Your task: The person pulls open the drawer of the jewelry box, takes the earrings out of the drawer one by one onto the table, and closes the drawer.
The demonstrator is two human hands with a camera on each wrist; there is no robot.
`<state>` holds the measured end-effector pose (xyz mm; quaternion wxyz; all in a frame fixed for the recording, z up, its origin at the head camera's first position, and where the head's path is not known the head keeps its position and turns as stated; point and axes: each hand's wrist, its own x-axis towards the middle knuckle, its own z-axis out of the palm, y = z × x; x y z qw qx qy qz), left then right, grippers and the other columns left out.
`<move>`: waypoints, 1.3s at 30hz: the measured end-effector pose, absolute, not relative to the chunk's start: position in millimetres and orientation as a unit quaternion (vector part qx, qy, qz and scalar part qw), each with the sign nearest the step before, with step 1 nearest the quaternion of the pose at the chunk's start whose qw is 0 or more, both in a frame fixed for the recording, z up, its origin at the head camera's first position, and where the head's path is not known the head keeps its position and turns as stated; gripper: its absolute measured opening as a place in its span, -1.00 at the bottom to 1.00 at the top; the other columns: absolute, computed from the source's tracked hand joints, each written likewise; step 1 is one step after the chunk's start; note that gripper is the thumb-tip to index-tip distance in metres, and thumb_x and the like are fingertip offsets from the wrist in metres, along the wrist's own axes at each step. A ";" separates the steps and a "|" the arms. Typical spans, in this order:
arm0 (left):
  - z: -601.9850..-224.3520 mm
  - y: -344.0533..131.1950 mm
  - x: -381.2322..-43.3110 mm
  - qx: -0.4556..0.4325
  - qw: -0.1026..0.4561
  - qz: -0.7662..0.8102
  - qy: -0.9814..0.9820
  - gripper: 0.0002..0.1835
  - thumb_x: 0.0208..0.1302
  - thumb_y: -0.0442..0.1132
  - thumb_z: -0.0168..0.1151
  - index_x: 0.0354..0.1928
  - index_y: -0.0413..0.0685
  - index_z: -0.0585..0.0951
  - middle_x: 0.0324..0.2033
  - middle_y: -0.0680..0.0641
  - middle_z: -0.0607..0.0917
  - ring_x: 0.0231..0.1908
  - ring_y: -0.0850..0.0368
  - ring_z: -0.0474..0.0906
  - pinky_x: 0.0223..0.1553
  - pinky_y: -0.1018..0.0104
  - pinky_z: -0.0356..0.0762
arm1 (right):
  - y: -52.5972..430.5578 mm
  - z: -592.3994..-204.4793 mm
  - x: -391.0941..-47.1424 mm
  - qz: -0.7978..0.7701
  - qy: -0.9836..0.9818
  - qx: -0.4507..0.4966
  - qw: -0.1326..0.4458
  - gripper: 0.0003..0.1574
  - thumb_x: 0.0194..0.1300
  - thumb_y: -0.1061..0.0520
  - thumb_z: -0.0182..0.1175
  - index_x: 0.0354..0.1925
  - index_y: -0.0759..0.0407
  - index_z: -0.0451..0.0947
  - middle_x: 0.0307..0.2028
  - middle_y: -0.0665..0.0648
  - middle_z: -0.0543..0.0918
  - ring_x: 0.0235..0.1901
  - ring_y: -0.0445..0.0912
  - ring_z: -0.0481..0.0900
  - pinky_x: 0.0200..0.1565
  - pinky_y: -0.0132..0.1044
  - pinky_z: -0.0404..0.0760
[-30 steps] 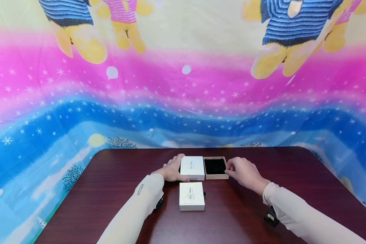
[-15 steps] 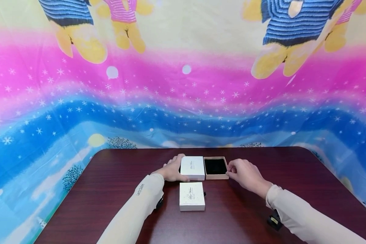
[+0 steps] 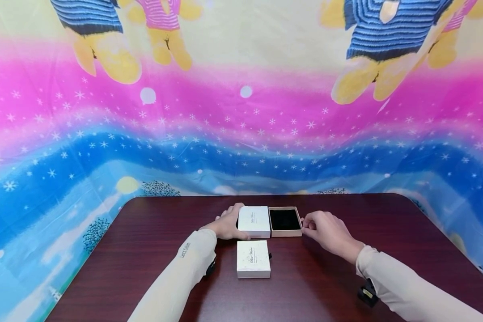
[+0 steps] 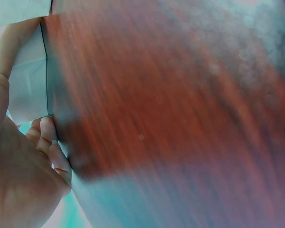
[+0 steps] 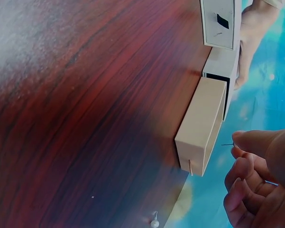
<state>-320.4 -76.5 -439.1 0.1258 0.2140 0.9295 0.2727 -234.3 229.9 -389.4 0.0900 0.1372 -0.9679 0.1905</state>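
Observation:
My left hand [image 3: 226, 223] grips a white box sleeve [image 3: 253, 221] printed with script, thumb at its front side and fingers behind. In the left wrist view the thumb and fingertips lie along the sleeve [image 4: 28, 80]. Right beside the sleeve sits its tan drawer [image 3: 286, 233], pulled out, with a black pad [image 3: 283, 219] inside. My right hand [image 3: 326, 229] is just past the drawer's right end. In the right wrist view its thumb and forefinger pinch a thin, dark, pin-like wire [image 5: 227, 144]; the rest of it is hidden by the fingertips.
A second closed white box [image 3: 252, 259] with a black ribbon tab [image 5: 222, 21] stands nearer the person. A small pearl with a wire hook [image 5: 154, 223] lies on the dark red-brown table [image 3: 165, 250]. A patterned cloth [image 3: 241, 134] hangs behind.
The right hand has drawn back a little to the right, away from the drawer's end. The left hand, the sleeve and the second box stay where they were.

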 end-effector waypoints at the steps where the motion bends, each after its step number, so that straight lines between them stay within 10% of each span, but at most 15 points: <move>1: -439.3 -76.5 -320.5 0.215 0.125 0.273 0.929 0.18 0.04 0.11 0.54 0.56 -0.04 0.01 0.39 -0.18 0.33 0.32 -0.14 0.28 0.35 -0.22 0.15 | 230.5 -389.0 -234.0 0.190 -0.968 0.137 0.090 -0.86 0.22 0.14 0.39 -0.45 -0.03 0.64 -0.61 -0.12 0.47 -0.54 -0.21 0.36 -0.49 -0.26 0.33; 39: -455.7 -77.5 -333.1 0.215 0.126 0.279 0.927 0.24 -0.04 0.14 0.56 0.57 0.03 -0.01 0.38 -0.15 0.33 0.30 -0.11 0.27 0.34 -0.22 0.14 | 254.0 -387.9 -226.0 0.185 -0.973 0.114 0.082 -0.88 0.26 0.09 0.39 -0.41 -0.01 0.65 -0.61 -0.09 0.47 -0.56 -0.21 0.35 -0.49 -0.27 0.31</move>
